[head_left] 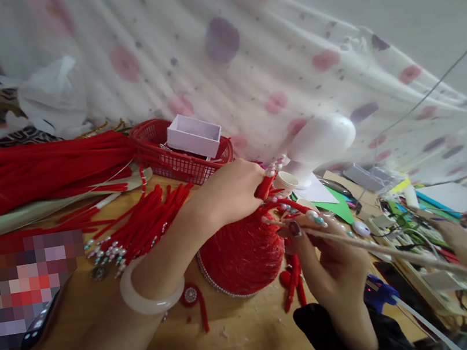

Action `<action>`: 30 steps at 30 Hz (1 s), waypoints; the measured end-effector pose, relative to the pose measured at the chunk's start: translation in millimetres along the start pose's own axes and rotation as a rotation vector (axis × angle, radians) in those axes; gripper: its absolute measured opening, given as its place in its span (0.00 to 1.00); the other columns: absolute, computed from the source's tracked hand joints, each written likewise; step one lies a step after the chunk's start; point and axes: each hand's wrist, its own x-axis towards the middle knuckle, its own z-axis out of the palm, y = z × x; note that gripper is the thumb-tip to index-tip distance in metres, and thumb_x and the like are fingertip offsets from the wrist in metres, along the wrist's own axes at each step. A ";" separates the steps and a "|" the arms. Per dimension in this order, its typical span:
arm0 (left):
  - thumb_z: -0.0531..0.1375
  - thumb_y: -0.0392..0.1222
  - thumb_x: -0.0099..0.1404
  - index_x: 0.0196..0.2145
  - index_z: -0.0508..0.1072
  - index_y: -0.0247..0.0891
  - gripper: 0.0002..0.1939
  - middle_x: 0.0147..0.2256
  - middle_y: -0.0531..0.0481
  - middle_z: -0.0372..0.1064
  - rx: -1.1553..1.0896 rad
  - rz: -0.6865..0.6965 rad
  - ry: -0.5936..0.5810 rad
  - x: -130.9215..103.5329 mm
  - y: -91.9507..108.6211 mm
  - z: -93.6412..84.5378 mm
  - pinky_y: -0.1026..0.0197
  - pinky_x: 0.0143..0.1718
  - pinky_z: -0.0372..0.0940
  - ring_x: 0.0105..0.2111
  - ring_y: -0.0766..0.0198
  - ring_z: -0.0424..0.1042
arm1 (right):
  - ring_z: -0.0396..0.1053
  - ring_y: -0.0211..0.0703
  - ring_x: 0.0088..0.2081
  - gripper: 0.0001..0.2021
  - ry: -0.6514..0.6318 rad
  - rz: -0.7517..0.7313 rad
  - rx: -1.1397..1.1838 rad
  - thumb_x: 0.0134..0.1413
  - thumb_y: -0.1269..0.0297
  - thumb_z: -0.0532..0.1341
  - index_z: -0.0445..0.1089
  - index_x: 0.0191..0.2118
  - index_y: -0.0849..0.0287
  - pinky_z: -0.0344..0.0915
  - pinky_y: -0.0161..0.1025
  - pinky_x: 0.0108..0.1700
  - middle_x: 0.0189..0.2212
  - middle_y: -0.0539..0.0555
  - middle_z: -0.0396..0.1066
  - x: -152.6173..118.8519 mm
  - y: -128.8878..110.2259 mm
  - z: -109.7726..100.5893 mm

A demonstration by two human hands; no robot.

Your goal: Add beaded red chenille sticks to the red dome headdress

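Well, cluttered wooden table (242, 349) around red dome (241, 256), spotted curtain (179, 48) behind.

Toward the tabletop's (250, 342) far edge, one red plastic basket (195, 172), one white box (190, 140) in it; nearer the near edge, one pearl-rimmed red dome (238, 262), one red coil (185, 297), one blue glue gun (378, 292).

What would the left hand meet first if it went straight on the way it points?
The left hand would likely meet the pearl-beaded red piece right in front of it; the white rounded form seems next, though depth is unclear.
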 end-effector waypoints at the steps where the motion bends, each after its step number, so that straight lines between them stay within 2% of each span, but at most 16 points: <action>1: 0.57 0.31 0.58 0.19 0.70 0.36 0.11 0.20 0.50 0.70 -0.004 0.002 -0.005 0.1 0.3 -0.3 0.61 0.25 0.54 0.21 0.66 0.67 | 0.64 0.35 0.21 0.06 -0.011 0.016 0.016 0.60 0.72 0.59 0.71 0.37 0.56 0.61 0.32 0.24 0.23 0.46 0.68 -2.9 -1.3 -1.3; 5: 0.57 0.30 0.58 0.19 0.70 0.36 0.11 0.19 0.52 0.69 -0.021 -0.036 -0.031 0.4 2.2 -1.6 0.62 0.25 0.53 0.22 0.65 0.68 | 0.69 0.36 0.24 0.05 -0.091 0.034 0.013 0.59 0.72 0.58 0.71 0.35 0.58 0.63 0.33 0.27 0.26 0.49 0.72 -9.0 -6.9 -5.3; 8: 0.57 0.31 0.58 0.20 0.71 0.37 0.11 0.20 0.51 0.71 -0.021 -0.039 -0.043 0.3 1.9 -1.3 0.62 0.25 0.55 0.23 0.65 0.69 | 0.70 0.36 0.24 0.09 -0.099 0.041 0.027 0.61 0.70 0.57 0.71 0.30 0.57 0.63 0.34 0.27 0.27 0.51 0.74 -11.8 -9.8 -4.3; 12: 0.58 0.31 0.57 0.26 0.77 0.37 0.08 0.28 0.49 0.77 -0.027 -0.016 -0.012 0.7 -2.4 1.0 0.61 0.32 0.61 0.31 0.61 0.75 | 0.70 0.38 0.22 0.12 0.003 0.211 0.048 0.65 0.64 0.57 0.74 0.31 0.57 0.64 0.34 0.25 0.24 0.51 0.74 -22.3 -10.2 3.6; 16: 0.59 0.31 0.56 0.27 0.78 0.38 0.08 0.29 0.48 0.78 0.005 -0.064 -0.029 1.2 -4.1 1.7 0.60 0.34 0.63 0.32 0.59 0.76 | 0.67 0.36 0.17 0.14 0.123 0.420 0.230 0.66 0.58 0.57 0.77 0.36 0.58 0.64 0.33 0.20 0.21 0.50 0.73 -36.8 -6.9 15.3; 20: 0.59 0.33 0.57 0.27 0.79 0.38 0.08 0.29 0.49 0.78 -0.011 -0.079 -0.049 1.7 -0.8 0.1 0.60 0.33 0.63 0.31 0.60 0.75 | 0.68 0.36 0.19 0.16 0.147 0.478 0.381 0.67 0.57 0.56 0.77 0.36 0.58 0.64 0.32 0.19 0.22 0.51 0.73 -43.6 -4.0 22.7; 25: 0.59 0.33 0.58 0.28 0.80 0.39 0.09 0.30 0.48 0.79 0.015 -0.105 -0.090 2.5 2.7 -1.0 0.58 0.38 0.65 0.34 0.59 0.76 | 0.70 0.40 0.22 0.15 0.222 0.577 0.551 0.65 0.55 0.59 0.78 0.36 0.59 0.67 0.35 0.21 0.26 0.54 0.76 -41.1 1.0 19.1; 28: 0.59 0.33 0.59 0.29 0.80 0.38 0.09 0.32 0.47 0.79 0.017 -0.114 -0.109 2.8 4.0 -1.1 0.58 0.41 0.66 0.35 0.59 0.76 | 0.73 0.42 0.25 0.14 0.322 0.551 0.525 0.64 0.55 0.59 0.78 0.38 0.57 0.71 0.37 0.27 0.28 0.54 0.78 -39.8 1.9 15.8; 30: 0.59 0.33 0.59 0.30 0.80 0.37 0.09 0.32 0.47 0.79 0.021 -0.112 -0.102 2.7 4.7 -1.1 0.58 0.43 0.66 0.36 0.59 0.76 | 0.74 0.43 0.27 0.14 0.318 0.516 0.478 0.64 0.54 0.59 0.79 0.37 0.56 0.72 0.38 0.30 0.28 0.54 0.78 -39.4 -1.0 16.2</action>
